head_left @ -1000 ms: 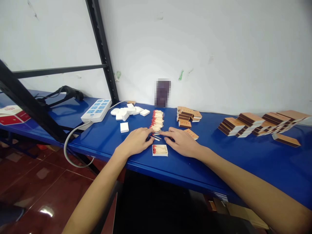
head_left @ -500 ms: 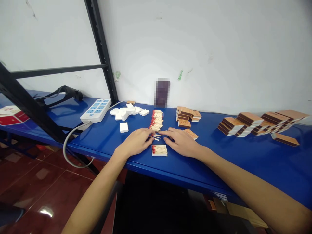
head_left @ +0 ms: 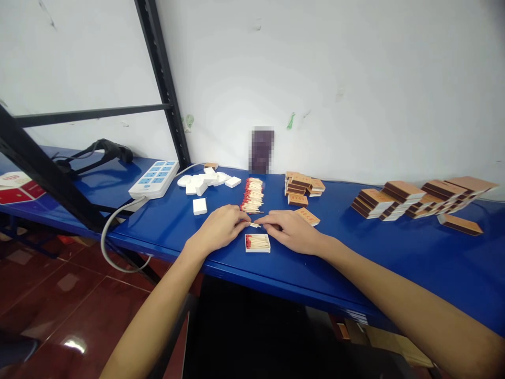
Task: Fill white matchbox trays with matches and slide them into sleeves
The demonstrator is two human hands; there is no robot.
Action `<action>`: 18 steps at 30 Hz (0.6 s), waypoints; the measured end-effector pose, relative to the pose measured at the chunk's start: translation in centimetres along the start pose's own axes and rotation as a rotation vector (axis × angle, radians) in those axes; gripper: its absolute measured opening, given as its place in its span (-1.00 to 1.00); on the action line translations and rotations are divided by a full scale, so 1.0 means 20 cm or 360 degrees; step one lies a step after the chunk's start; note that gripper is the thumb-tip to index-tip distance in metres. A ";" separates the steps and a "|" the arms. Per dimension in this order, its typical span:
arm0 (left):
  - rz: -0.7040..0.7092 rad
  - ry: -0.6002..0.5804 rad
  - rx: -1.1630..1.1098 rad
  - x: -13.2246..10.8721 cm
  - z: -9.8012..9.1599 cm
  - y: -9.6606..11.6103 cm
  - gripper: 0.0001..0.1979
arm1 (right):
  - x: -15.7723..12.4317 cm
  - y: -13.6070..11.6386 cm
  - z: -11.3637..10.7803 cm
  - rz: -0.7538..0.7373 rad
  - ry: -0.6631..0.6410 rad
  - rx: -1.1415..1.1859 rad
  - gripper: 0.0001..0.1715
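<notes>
A few matches (head_left: pixel 254 225) lie between my fingertips, just in front of the match pile. My left hand (head_left: pixel 221 227) has its thumb and index finger closed on their left end. From the other side, my right hand (head_left: pixel 292 230) pinches the right end, its other fingers curled under. Right below, a white matchbox tray (head_left: pixel 258 251) sits on the blue table with red-headed matches inside. Beyond my hands stretches a long pile of loose matches (head_left: pixel 253 193), red heads to the left. One more match (head_left: pixel 256 212) lies at the pile's near edge.
White empty-looking trays (head_left: pixel 200 183) are heaped at the back left, with a single white tray (head_left: pixel 200 206) nearer. Matchboxes (head_left: pixel 299 182) are stacked behind my right hand; one box (head_left: pixel 309 216) lies beside it. More stacked boxes (head_left: pixel 402 191) stand right. A power strip (head_left: pixel 155 179) lies left.
The spread matches between my hands are now gathered into a small bunch. My fingertips have come closer together around it.
</notes>
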State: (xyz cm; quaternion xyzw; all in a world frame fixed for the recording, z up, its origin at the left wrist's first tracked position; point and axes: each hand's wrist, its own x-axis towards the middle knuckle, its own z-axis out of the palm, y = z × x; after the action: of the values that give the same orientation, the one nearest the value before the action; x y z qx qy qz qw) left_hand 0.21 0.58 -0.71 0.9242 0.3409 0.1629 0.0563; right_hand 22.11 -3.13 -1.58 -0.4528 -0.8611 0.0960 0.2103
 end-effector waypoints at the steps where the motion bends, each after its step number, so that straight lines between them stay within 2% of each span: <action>1: 0.0002 0.0011 0.0003 0.00 0.00 0.00 -0.75 | 0.00 0.00 0.00 -0.0007 0.0025 0.0046 -0.62; 10: 0.0038 -0.0009 -0.0025 -0.01 0.02 0.00 -0.79 | 0.02 0.02 0.03 0.0159 0.0203 0.0140 -0.70; 14: 0.0038 -0.0028 0.0011 -0.01 0.01 0.00 -0.78 | 0.03 0.02 0.03 0.0147 0.0310 0.0247 -0.69; 18: 0.0044 -0.0058 0.0069 -0.01 0.02 -0.01 -0.76 | 0.03 0.01 0.03 0.0075 0.0313 0.0209 -0.73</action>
State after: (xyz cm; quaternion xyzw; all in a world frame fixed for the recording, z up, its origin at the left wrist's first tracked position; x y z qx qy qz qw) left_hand 0.12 0.58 -1.11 0.9326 0.3306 0.1394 0.0401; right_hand 21.68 -2.47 -1.95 -0.4654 -0.8173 0.1122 0.3206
